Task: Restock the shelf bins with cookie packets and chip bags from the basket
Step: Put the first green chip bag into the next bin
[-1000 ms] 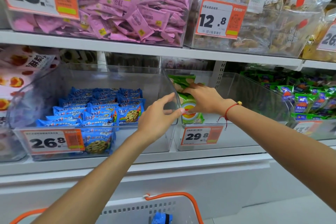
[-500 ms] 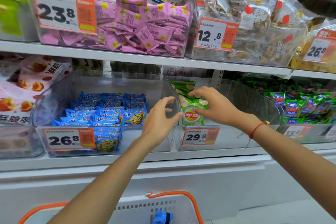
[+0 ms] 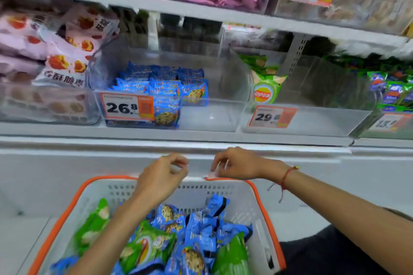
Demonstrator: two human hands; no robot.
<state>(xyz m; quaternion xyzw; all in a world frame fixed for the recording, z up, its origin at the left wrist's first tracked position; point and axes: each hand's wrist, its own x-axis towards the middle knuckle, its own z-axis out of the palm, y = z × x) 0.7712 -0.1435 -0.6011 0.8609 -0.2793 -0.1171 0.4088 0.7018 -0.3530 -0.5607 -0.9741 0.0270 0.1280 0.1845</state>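
1. both hands hover above the far rim of the basket (image 3: pixel 263 203), holding nothing. the left hand (image 3: pixel 162 176) has its fingers loosely curled with thumb and forefinger close together; the right hand (image 3: pixel 237 165) has its fingers bent downward just over the rim. the frame is blurred, so i cannot tell whether the right fingertips touch the rim.
2. blue cookie packets (image 3: pixel 201 225) and green chip bags (image 3: pixel 149 245) lie jumbled in the basket, overlapping one another.
3. on the shelf, the cookie bin (image 3: pixel 223 116) is filled only at its left side and front corner, its right part bare. the chip bin (image 3: pixel 312 118) holds a single standing chip bag (image 3: pixel 266 89) at its left wall.
4. risk, as i judge it: packets are tangled, so a pull on one may drag a neighbour over the rim. the lone bag may topple if another is pushed against it.
5. a slippery puffed bag could slide from a loose pinch.
6. the upper shelf edge (image 3: pixel 201 15) overhangs both bins, leaving a low opening; price tags (image 3: pixel 127 107) front the walls. pink snack bags (image 3: pixel 67 51) crowd the bin to the left.
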